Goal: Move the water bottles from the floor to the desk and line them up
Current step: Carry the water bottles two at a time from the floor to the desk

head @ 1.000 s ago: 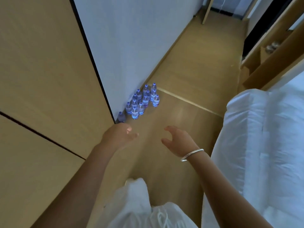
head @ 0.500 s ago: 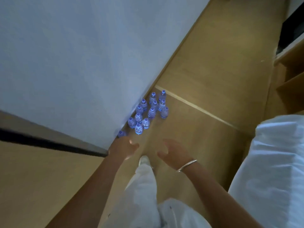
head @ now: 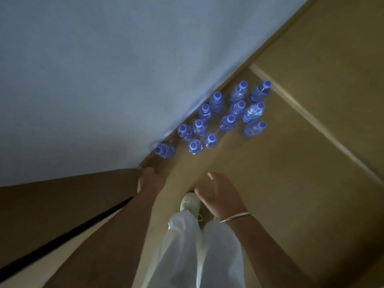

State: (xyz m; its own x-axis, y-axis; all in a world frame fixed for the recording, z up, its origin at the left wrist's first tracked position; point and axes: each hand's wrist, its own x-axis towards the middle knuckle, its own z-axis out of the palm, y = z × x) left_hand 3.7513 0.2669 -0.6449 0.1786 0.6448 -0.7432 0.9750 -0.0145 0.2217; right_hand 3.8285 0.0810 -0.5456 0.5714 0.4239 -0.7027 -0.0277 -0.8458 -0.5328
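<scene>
The water bottles [head: 216, 119] stand clustered on the floor [head: 291, 163], along the foot of the wall [head: 124, 59] on their left. One bottle [head: 164, 150] stands apart, nearest the wall's corner. Both hands hover nearer the camera, left hand [head: 152, 180] by the corner, right hand [head: 221, 194] over a shoe [head: 190, 202].

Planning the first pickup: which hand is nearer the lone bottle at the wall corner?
Left. The left hand is just below the lone bottle; the right hand hangs farther right, both empty.
</scene>
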